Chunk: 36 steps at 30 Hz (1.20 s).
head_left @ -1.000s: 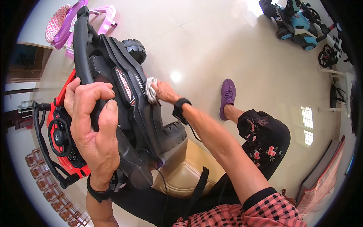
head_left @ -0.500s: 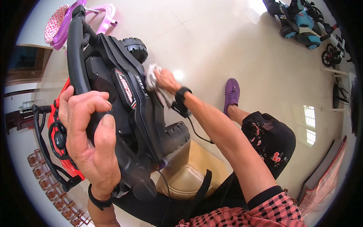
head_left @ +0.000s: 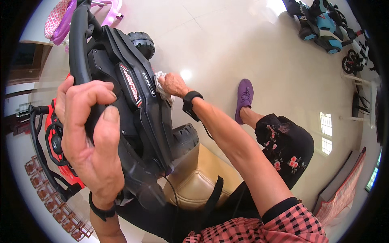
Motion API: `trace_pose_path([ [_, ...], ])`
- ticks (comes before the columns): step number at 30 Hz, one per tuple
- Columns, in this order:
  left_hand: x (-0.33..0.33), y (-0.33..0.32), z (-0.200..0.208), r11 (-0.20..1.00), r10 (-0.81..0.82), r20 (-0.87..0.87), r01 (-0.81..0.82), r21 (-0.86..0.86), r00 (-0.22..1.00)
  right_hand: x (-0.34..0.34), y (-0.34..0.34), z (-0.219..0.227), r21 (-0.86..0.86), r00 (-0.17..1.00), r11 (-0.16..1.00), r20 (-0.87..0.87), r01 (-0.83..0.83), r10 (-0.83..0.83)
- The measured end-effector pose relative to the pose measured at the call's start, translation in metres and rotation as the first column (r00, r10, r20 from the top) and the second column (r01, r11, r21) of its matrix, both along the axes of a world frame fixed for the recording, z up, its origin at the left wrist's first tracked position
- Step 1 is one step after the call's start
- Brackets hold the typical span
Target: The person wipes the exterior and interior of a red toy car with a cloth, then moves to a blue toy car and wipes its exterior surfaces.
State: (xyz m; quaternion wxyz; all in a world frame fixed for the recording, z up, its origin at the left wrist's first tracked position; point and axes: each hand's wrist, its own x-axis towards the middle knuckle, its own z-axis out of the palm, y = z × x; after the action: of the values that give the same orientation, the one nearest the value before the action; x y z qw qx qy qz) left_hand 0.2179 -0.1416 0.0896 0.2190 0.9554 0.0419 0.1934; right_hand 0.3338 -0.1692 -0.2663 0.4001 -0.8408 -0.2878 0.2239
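A large black-and-red ride-on toy car [head_left: 152,115] stands tipped up in front of me, two treaded black wheels on its right side. My left hand [head_left: 91,137] curls its fingers over the car's thick black bar [head_left: 78,48], thumb lying on the near side. In my right hand [head_left: 175,84] is a bunched white cloth [head_left: 161,92], pressed against the edge of the black plastic panel beside a printed label [head_left: 129,85]. Part of the cloth is hidden under the fingers. Black bands circle both wrists.
A tan padded stool [head_left: 202,174] sits close below the lower wheel [head_left: 185,139]. My purple shoe [head_left: 245,95] rests on the glossy tiled floor. A pink-purple child's seat [head_left: 67,24] is at the far left; a blue-black ride-on toy [head_left: 324,26] stands at the far right.
My right hand has moved the cloth along the panel edge, toward the lower wheel and me. My left hand keeps its place on the bar. The whole view has shifted slightly.
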Motion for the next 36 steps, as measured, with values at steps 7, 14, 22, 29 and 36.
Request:
trace_pose_path([
  [7,-0.003,0.003,-0.006,0.999,-0.009,0.058,0.012,-0.05,0.998,-0.047,-0.039,0.027,-0.124,0.956,0.99,-0.277,0.061,-0.094],
  [14,-0.007,0.008,-0.011,0.996,-0.017,0.079,0.024,-0.087,0.997,-0.071,-0.05,0.072,-0.285,0.964,0.958,-0.251,0.018,-0.093],
  [22,-0.005,0.013,-0.022,0.994,-0.044,0.136,0.057,-0.092,0.99,-0.106,-0.075,0.079,-0.155,0.976,0.964,-0.052,-0.218,0.212],
  [29,-0.006,0.018,-0.026,0.996,-0.077,0.204,0.084,-0.026,0.976,-0.156,-0.096,0.152,-0.208,0.983,0.97,0.107,-0.127,0.152],
  [36,-0.004,0.021,-0.024,0.992,-0.093,0.197,0.073,0.105,0.976,-0.176,-0.131,0.147,-0.131,0.964,0.956,-0.079,-0.264,0.255],
])
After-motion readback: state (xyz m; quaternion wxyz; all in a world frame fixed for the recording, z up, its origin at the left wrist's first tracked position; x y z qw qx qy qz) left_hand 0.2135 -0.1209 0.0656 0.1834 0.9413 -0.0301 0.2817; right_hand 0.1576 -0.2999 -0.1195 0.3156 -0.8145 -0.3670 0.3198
